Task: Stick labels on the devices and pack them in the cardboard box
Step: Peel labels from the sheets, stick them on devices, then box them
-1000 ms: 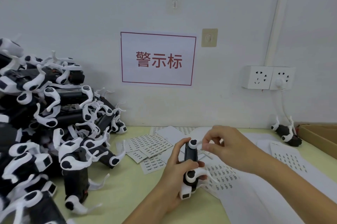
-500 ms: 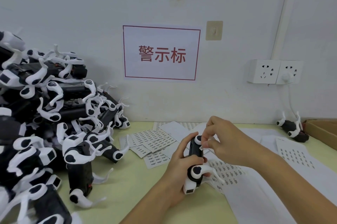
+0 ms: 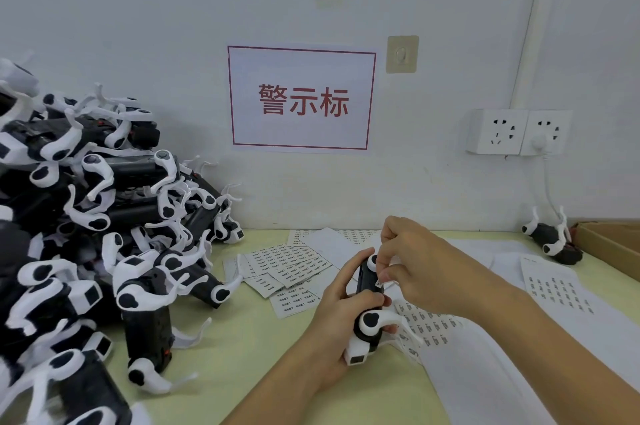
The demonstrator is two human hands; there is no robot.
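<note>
1. While the left hand (image 3: 337,307) wraps its fingers round a black-and-white device (image 3: 367,312), the right hand (image 3: 414,263) pinches a small label (image 3: 379,284) against the upper part of the device's dark body; the two hands meet on the device.
2. Long axis of the held device: roughly away from the person, white square end nearest, rounded white cap farthest. The label sits on the device's right side, hence nearer the right hand, which is judged the one to press it flat.
3. Label sheets (image 3: 289,263) lie just beyond the hands on the green table (image 3: 242,338); a further sheet with printed labels (image 3: 427,327) lies under and right of the device.
4. Pile of devices (image 3: 97,223): heaped at far left, well apart from the hands, presumably awaiting labels.
5. Cardboard box (image 3: 613,248): right edge of view, only a corner visible, on the right hand's side. One lone device (image 3: 554,239) rests just beside it.
6. Wall behind: a red-bordered sign (image 3: 301,99) and a double socket (image 3: 517,132).
</note>
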